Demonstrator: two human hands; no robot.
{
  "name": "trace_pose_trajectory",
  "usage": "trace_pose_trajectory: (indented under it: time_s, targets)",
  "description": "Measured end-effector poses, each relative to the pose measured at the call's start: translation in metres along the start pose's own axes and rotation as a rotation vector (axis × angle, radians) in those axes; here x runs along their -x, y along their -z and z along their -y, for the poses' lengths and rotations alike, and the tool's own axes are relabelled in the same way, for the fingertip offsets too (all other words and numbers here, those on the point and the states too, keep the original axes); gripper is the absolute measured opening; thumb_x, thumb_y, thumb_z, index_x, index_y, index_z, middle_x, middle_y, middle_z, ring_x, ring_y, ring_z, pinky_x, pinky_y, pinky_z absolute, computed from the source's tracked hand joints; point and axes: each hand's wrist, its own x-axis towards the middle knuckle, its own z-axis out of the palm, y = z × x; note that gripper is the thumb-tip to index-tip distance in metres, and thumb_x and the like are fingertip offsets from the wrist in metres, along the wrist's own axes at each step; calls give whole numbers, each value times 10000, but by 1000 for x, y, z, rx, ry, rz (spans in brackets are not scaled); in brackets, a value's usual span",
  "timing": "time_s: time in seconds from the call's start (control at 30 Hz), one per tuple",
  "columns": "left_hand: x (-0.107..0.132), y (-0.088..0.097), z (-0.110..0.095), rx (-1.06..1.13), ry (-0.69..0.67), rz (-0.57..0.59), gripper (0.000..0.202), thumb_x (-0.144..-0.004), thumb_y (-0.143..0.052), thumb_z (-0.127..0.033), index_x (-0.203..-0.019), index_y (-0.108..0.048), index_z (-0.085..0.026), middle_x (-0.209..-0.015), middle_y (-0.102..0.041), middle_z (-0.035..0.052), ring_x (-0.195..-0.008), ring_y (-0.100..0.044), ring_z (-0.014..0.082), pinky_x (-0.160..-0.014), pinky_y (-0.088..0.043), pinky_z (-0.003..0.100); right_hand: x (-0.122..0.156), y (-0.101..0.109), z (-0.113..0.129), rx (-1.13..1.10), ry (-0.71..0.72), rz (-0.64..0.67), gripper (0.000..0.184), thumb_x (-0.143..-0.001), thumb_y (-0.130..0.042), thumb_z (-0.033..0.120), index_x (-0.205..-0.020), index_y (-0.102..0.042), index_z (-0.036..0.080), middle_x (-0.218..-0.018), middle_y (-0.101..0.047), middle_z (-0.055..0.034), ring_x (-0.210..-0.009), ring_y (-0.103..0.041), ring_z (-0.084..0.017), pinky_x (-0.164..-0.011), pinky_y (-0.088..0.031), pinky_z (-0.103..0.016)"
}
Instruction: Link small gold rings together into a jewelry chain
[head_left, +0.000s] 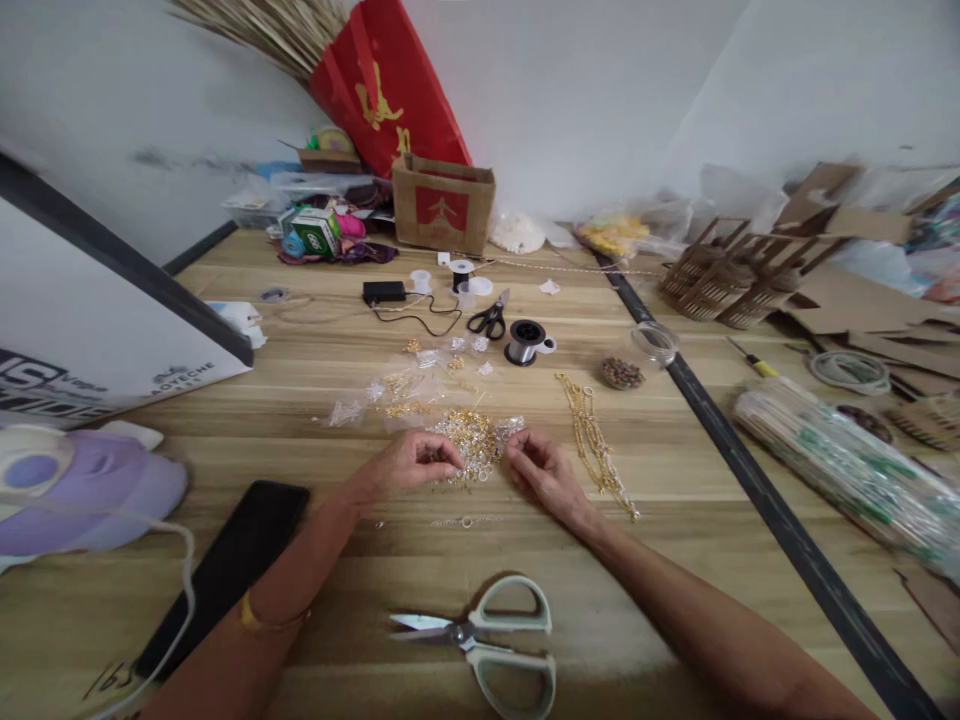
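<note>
A heap of small gold and silver jewellery pieces [471, 438] lies on the wooden table between my hands. My left hand [420, 460] is at the heap's left edge, thumb and fingers pinched together; anything between them is too small to make out. On the other side, my right hand [546, 472] is closed in a pinch beside a small clear plastic bag [511, 428]. Whether it grips the bag is unclear. A thin silver chain with a ring [466, 521] lies in front of the heap. Gold chains [589, 430] rest to the right of my right hand.
Nearest me are white-handled scissors [480, 632]. A black phone [236, 560] lies left. Behind the heap are small bags of findings [397, 385], black scissors [489, 318] and a wire spool [525, 343]. A bead pile [622, 373] and wrapped sticks [847, 460] are at right.
</note>
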Motion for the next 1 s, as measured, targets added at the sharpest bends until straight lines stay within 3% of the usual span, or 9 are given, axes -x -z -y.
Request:
trace_pose_trajectory:
  time_s: [0.23,0.4,0.77,0.9,1.0]
  targets:
    - [1,1,-8,90,67,-85,161,-681,-683,-254,-771,-637,-128,-669,-677,10,-630,-610,114,-639,-471,230,-1,0,-1,-1,16,6,324,-795,-597,490,-772,-501,181,-509,-449,65,-415,-374,-74,-393,-287,-195]
    - [2,4,-9,136,9,-175,177,-710,-669,-293,-767,-628,-131,-662,-685,16,-630,-624,121,-651,-488,246,-1,0,-1,-5,17,4,325,-795,-599,489,-769,-502,180,-501,-446,64,-419,-376,-76,-396,-293,-198]
    - [5,7,-12,149,29,-219,205,-775,-593,-321,-838,-611,-127,-684,-709,35,-658,-656,140,-715,-511,294,-1,1,-1,7,25,8,325,-795,-596,490,-767,-504,180,-518,-444,63,-422,-379,-74,-398,-294,-196]
    - [7,11,-18,-35,40,-242,227,-800,-529,-314,-898,-617,-129,-719,-710,46,-698,-657,153,-727,-501,302,-1,0,-1,8,17,4,327,-793,-595,492,-769,-499,181,-511,-445,64,-421,-379,-75,-400,-297,-198]
    - [17,15,-31,-403,65,-201,163,-754,-568,-286,-807,-650,-154,-771,-704,37,-733,-635,161,-707,-468,277,0,0,1,3,2,5,324,-792,-594,492,-770,-497,184,-507,-438,68,-414,-371,-75,-391,-284,-198]
